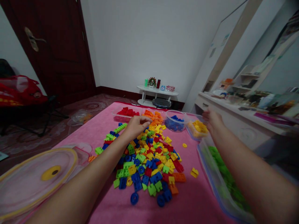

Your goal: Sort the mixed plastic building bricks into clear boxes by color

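Observation:
A large mixed pile of toy building blocks (149, 161) in red, yellow, blue, green and orange lies on the pink cloth. My left hand (138, 125) hovers over the far side of the pile, its thumb and fingers drawn together in a pinch; what they hold, if anything, is hidden. My right hand (213, 120) is raised just right of the tub of yellow blocks (199, 127); its fingers are curled and smeared by motion. Near my left hand are a box of red blocks (127, 112) and a container of orange blocks (154, 115).
A round tub of blue blocks (175, 123) stands at the back. On the right, a long clear bin (205, 168) holds green blocks. A round yellow-rimmed lid (76, 158) lies at the left. Single yellow blocks (194, 172) lie between pile and bin.

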`<state>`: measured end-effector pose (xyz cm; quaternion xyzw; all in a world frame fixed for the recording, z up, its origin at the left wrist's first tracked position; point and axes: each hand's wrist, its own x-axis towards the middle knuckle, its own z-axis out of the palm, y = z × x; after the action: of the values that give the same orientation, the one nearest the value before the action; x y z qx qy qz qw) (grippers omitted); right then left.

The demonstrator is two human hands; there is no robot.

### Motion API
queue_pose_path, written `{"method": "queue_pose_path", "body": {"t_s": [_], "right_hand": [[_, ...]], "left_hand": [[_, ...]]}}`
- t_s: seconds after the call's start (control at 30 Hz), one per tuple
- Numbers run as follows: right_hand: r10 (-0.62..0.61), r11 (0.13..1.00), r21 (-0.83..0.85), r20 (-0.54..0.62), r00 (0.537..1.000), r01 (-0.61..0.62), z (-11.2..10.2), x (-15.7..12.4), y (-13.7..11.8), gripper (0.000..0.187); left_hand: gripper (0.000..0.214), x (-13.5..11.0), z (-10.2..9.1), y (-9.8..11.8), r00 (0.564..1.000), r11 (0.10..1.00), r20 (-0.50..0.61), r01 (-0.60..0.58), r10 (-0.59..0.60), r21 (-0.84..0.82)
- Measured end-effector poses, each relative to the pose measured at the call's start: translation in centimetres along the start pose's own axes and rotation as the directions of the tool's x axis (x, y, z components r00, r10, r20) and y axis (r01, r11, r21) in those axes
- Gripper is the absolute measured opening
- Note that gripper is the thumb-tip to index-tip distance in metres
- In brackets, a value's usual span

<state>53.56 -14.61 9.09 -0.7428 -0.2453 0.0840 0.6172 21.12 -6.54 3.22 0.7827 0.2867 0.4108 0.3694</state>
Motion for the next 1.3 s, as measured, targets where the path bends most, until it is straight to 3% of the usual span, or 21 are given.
{"method": "queue_pose_path", "body": {"t_s": [0.07,0.1,0.17,0.2,0.27,0.33,0.5,0.63,0.73,0.87,0.97,1.07,1.17,1.3], "right_hand": [[-0.018,1.0,0.018,0.118,0.993,0.015,1.4,-2.6,-0.6,0.019],[-0.067,0.997,-0.01,0.238,0.969,0.071,2.1,-4.1,-0.8,0.019],[-0.143,0.927,-0.244,0.474,0.869,0.286,3.0,-7.0,-0.7,0.019],[-0.131,0.817,-0.407,0.557,0.82,0.407,3.2,-8.2,-0.5,0.019],[-0.056,0.542,-0.659,0.591,0.804,0.522,3.4,-10.2,0.4,0.024],[0.011,0.383,-0.781,0.539,0.842,0.494,3.3,-11.2,1.5,0.03],[0.108,0.301,-0.846,0.488,0.866,0.439,2.9,-11.8,3.7,0.029],[0.106,0.293,-0.851,0.482,0.87,0.436,3.2,-11.9,4.1,0.026],[-0.007,0.379,-0.797,0.507,0.862,0.471,3.9,-12.1,3.9,0.025],[-0.118,0.538,-0.615,0.622,0.774,0.576,5.1,-12.3,4.6,0.029],[-0.117,0.564,-0.521,0.717,0.687,0.641,5.6,-12.3,5.6,0.036],[-0.121,0.58,-0.448,0.779,0.615,0.681,5.6,-12.2,6.3,0.033],[-0.068,0.603,-0.469,0.776,0.627,0.646,5.4,-12.0,6.4,0.026],[-0.037,0.611,-0.497,0.759,0.65,0.615,5.3,-12.0,6.1,0.025]], "left_hand": [[0.023,0.0,0.0,-0.5,1.0,0.995,0.019,0.003,-0.005,0.096],[0.024,0.0,-0.1,-0.7,1.0,0.99,0.029,-0.002,-0.002,0.144],[0.026,0.0,-0.2,-1.0,0.999,0.976,0.053,-0.013,0.001,0.219],[0.026,-0.1,-0.3,-1.1,0.998,0.97,0.065,-0.014,-0.002,0.242],[0.027,-0.1,-0.5,-1.2,0.996,0.962,0.089,-0.002,-0.023,0.272],[0.029,-0.1,-0.5,-1.3,0.992,0.952,0.11,0.022,-0.059,0.306],[0.046,-0.7,0.2,-2.1,0.978,0.899,0.205,-0.065,-0.028,0.433],[0.065,-1.6,1.3,-2.8,0.939,0.869,0.344,-0.146,-0.03,0.474],[0.057,-1.8,1.6,-2.5,0.903,0.848,0.429,-0.219,-0.011,0.482],[0.026,-1.4,0.8,-1.6,0.883,0.848,0.468,-0.235,-0.018,0.475],[0.027,-1.0,-0.7,-1.0,0.875,0.877,0.473,-0.147,-0.1,0.458],[0.032,-0.6,-2.2,-0.6,0.883,0.871,0.459,-0.145,-0.1,0.469],[0.026,-0.6,-2.7,-0.3,0.886,0.852,0.453,-0.156,-0.103,0.499],[0.026,-1.3,-2.1,0.2,0.848,0.827,0.501,-0.152,-0.171,0.541]]}}
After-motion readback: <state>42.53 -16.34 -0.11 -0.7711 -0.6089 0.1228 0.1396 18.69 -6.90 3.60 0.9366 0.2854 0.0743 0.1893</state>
